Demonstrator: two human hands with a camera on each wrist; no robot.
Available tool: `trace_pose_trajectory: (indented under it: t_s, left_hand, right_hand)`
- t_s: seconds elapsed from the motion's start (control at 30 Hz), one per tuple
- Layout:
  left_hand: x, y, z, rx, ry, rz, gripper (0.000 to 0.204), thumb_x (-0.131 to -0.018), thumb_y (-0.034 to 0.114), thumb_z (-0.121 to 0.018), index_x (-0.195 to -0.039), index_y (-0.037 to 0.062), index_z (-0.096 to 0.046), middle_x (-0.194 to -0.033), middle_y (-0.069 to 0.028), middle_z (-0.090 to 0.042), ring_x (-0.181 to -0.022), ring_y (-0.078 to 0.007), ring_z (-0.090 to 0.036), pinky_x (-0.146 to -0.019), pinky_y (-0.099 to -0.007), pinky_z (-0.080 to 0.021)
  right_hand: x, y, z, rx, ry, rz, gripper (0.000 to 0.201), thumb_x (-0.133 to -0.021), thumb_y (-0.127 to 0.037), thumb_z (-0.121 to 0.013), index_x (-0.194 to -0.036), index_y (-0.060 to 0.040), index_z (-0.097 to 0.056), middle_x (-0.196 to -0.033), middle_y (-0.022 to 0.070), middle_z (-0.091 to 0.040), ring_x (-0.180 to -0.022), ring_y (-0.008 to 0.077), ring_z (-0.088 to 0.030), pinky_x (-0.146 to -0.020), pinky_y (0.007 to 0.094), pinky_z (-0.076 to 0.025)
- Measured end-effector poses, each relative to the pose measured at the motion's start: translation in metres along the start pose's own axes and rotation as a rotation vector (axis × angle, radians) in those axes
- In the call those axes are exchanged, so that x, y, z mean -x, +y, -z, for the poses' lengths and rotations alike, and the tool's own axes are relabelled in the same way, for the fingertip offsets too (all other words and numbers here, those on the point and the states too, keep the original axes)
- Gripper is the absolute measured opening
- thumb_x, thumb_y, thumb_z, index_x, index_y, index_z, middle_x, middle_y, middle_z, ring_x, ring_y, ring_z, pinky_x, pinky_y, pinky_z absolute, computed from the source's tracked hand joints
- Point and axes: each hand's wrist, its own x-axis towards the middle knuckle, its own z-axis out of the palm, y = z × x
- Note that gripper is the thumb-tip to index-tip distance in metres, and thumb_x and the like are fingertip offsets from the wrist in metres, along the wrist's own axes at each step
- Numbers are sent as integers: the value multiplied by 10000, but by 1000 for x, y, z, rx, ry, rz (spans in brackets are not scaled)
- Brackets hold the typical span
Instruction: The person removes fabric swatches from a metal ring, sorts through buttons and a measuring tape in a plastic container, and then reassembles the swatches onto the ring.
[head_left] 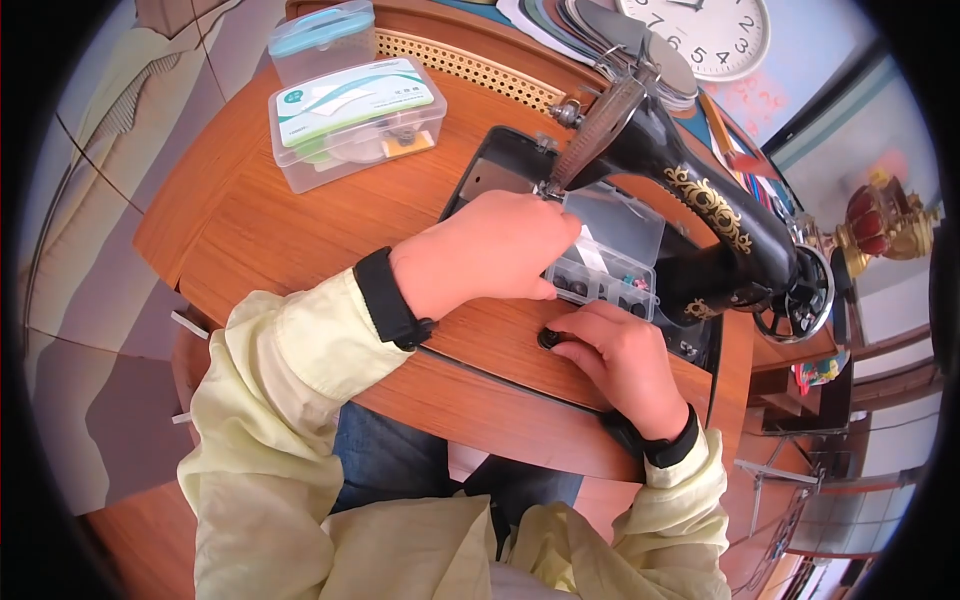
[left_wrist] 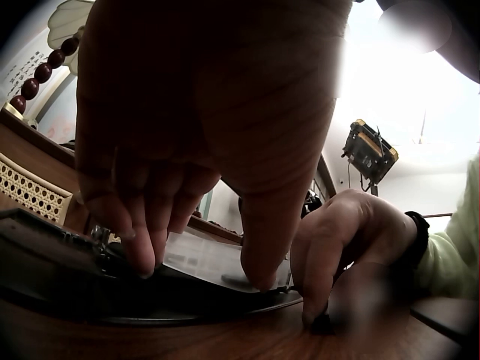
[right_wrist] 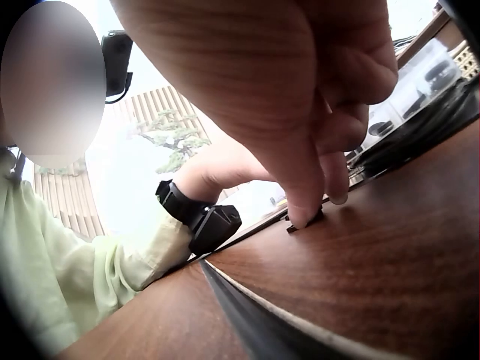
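My right hand (head_left: 625, 355) is low over the wooden tabletop and pinches a small round black piece (head_left: 548, 338) between thumb and fingertips. Its exact kind is hidden by the fingers; the right wrist view shows a bit of the black piece (right_wrist: 292, 223) right at the wood. My left hand (head_left: 490, 245) reaches over the bed of a black sewing machine (head_left: 700, 205), below the needle end. In the left wrist view its fingers (left_wrist: 154, 225) point down, thumb apart, with nothing seen between them. Beside it lies a clear compartment box (head_left: 652, 290), lid raised, holding small dark pieces.
Back left on the table stand a clear plastic box (head_left: 300, 165) with a printed label and a blue-lidded container (head_left: 325, 45). A handwheel (head_left: 800, 295) is at the machine's right end. Behind are a white clock (head_left: 700, 35) and a cane-webbing strip (head_left: 470, 70).
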Motion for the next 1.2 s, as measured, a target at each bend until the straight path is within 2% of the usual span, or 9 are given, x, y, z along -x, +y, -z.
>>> trace_pose_trajectory:
  t_s: [0.3,0.4,0.5,0.6,0.7,0.8,0.9,1.1,1.2]
  left_hand:
    - [-1,2,2,-15,-29,34,547,-706,262,-784,-1138,17,-554,-979,-153,-630,-957,-337,-613,-812,-420,-493]
    - [-1,3,2,-20,-33,36,560,-709,261,-784,-1154,15,-548,-983,-156,-631,-957,-340,-612,-814,-421,-492]
    - [-1,3,3,-10,-39,33,565,-710,256,-785,-1159,12,-544,-983,-160,-631,-958,-345,-611,-815,-424,-491]
    - [0,3,3,2,-45,34,561,-711,250,-785,-1154,8,-542,-983,-164,-630,-960,-349,-610,-815,-425,-490]
    - [-1,3,2,-2,-40,35,551,-712,249,-784,-1143,7,-541,-981,-165,-630,-962,-350,-610,-815,-426,-490]
    - [0,3,2,-3,-43,41,549,-712,251,-784,-1138,7,-538,-977,-164,-629,-963,-351,-610,-814,-426,-491]
    - [-1,3,1,-7,-46,40,549,-713,253,-783,-1135,6,-535,-975,-166,-628,-965,-351,-609,-813,-427,-491]
    - [-1,3,3,-2,-61,45,554,-714,251,-782,-1142,3,-533,-987,-172,-627,-971,-354,-606,-819,-424,-490]
    - [-1,3,3,8,-59,43,560,-714,252,-783,-1147,2,-533,-995,-174,-626,-975,-354,-604,-823,-423,-488]
  right_hand:
    - [3,1,-3,69,48,37,97,-782,-132,-710,-852,-93,-656,-846,64,-628,-733,296,-632,-632,370,-513]
    - [3,0,1,-2,26,9,131,-783,-157,-733,-861,-88,-654,-829,62,-621,-703,265,-634,-619,346,-509]
    - [6,0,20,-178,-257,-94,244,-743,-157,-789,-931,-58,-668,-846,62,-614,-668,216,-627,-618,299,-507]
    - [9,7,22,-357,-351,-170,339,-701,-151,-826,-977,-49,-657,-892,49,-583,-692,145,-620,-620,269,-504]
    - [11,10,20,-408,-378,-148,345,-709,-127,-824,-995,-45,-649,-935,46,-570,-716,117,-615,-621,261,-507]
    - [9,6,24,-405,-390,-145,301,-725,-81,-799,-983,-42,-649,-918,53,-578,-752,141,-618,-642,274,-508]
    - [11,13,18,-366,-371,-36,271,-735,-28,-767,-977,-38,-646,-894,62,-576,-759,167,-610,-662,288,-505]
    - [10,9,14,-363,-359,-67,216,-731,23,-714,-895,-50,-593,-886,95,-572,-768,265,-622,-663,345,-499]
    - [9,6,16,-370,-373,-101,222,-741,30,-727,-926,-30,-620,-857,54,-573,-744,191,-592,-657,312,-492]
